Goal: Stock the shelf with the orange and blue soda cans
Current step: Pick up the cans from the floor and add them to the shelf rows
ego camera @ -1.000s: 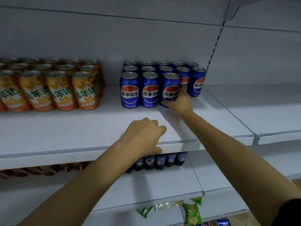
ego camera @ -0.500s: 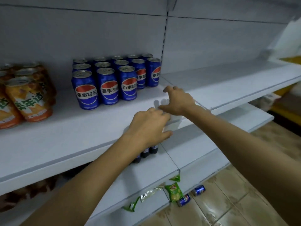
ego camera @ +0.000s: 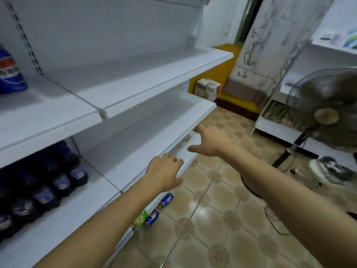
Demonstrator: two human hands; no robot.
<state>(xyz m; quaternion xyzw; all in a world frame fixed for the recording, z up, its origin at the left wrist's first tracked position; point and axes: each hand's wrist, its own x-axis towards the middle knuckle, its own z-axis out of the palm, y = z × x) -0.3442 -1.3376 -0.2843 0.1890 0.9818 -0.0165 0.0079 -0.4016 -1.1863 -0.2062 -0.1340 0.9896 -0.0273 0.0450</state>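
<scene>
I have both hands out in front of the shelving, and neither one carries anything. My left hand point(ego camera: 164, 173) hangs over the front edge of the lower shelf point(ego camera: 146, 136) with its fingers loosely curled; I cannot tell whether it touches the edge. My right hand point(ego camera: 210, 141) is farther along to the right, just beside the same front edge, with thumb and fingers spread wide apart.

One blue soda can point(ego camera: 10, 72) stands upright on the upper shelf point(ego camera: 125, 82) at the far left, partly cut off by the edge of the view. Two more blue cans point(ego camera: 166, 200) lie on their sides on the tiled floor point(ego camera: 212, 229), close against the foot of the shelving. A green packet point(ego camera: 139, 219) lies just beside the nearer one.

Rows of dark bottles point(ego camera: 48, 182) fill the left part of the lower shelf. A standing fan point(ego camera: 326, 113) is on the floor at the right, well apart from both hands.
</scene>
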